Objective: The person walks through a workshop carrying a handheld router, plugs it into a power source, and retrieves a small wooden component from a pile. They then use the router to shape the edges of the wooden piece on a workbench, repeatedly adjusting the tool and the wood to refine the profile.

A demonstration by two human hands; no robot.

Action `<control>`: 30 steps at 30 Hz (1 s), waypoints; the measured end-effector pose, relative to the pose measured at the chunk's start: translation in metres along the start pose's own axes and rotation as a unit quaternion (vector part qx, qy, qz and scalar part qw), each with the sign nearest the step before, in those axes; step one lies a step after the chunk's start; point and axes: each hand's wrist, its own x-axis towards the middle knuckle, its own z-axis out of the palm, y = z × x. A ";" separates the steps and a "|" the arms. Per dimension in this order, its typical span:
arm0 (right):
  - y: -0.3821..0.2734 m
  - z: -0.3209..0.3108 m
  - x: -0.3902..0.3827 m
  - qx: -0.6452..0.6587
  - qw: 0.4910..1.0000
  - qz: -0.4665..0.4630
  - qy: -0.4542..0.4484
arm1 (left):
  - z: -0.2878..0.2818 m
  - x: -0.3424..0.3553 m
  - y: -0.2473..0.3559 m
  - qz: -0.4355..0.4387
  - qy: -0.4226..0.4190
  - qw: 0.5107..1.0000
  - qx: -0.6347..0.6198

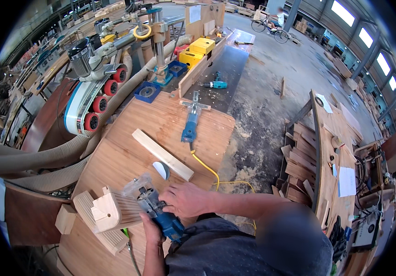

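Observation:
A blue trim router (pixel 168 224) with a clear plastic base is tilted close to my body, its base end pointing up and left. Wrapped around the body's lower side, my left hand (pixel 152 232) supports it. My right hand (pixel 189 200) reaches across from the right, fingers curled onto the router near its clear base; what the fingertips grip is partly hidden. Just beyond lie a pale wooden strip (pixel 163 154) and a white half-round piece (pixel 162 170). Left of my hands rests a curved, slotted wooden part (pixel 108 211) on grooved wood (pixel 85 204).
A second blue router (pixel 190 126) with a yellow cord (pixel 207 169) lies farther up the wooden tabletop (pixel 115 154). Beyond it are a teal drill (pixel 216 84) and yellow boxes (pixel 198 51). A belt machine (pixel 87 108) and thick hoses (pixel 37 158) stand left. Right is a workbench (pixel 329 142).

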 end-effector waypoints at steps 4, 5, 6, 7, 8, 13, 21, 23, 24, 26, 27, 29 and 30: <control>0.003 -0.003 0.002 -0.005 0.999 -0.033 0.007 | 0.016 0.001 0.012 -0.011 -0.002 0.999 0.036; 0.005 0.001 0.002 0.008 0.999 -0.038 0.018 | 0.017 0.000 0.013 -0.004 0.002 0.999 0.045; 0.006 0.004 0.002 0.022 0.998 -0.044 0.027 | 0.018 0.000 0.014 0.003 0.006 0.999 0.053; 0.008 0.006 0.003 0.024 0.998 -0.046 0.032 | 0.017 0.002 0.016 0.009 -0.007 0.997 0.070; 0.006 0.010 0.004 0.031 0.998 -0.050 0.031 | 0.012 -0.001 0.019 0.016 -0.013 0.996 0.084; 0.000 0.006 0.007 -0.063 0.993 -0.097 0.028 | 0.030 -0.011 0.031 0.023 0.013 0.994 0.107; -0.002 -0.005 0.019 -0.019 0.992 -0.125 0.017 | 0.060 -0.033 0.056 0.012 0.017 0.993 0.113; -0.005 -0.004 0.016 0.032 0.996 -0.084 0.004 | 0.052 -0.031 0.052 0.025 0.006 0.989 0.146; -0.007 -0.003 0.012 0.069 0.996 -0.048 -0.007 | 0.052 -0.031 0.052 0.028 0.010 0.988 0.151; -0.013 -0.001 0.007 0.135 0.990 0.036 -0.024 | 0.054 -0.033 0.055 0.044 0.016 0.985 0.168; -0.018 -0.001 0.005 0.164 0.982 0.084 -0.031 | 0.059 -0.035 0.061 0.056 0.018 0.982 0.180; -0.018 -0.001 0.002 0.312 0.911 0.260 -0.068 | 0.061 -0.035 0.063 0.090 0.024 0.969 0.229; -0.014 -0.001 0.000 0.420 0.819 0.380 -0.095 | 0.058 -0.033 0.061 0.112 0.028 0.957 0.266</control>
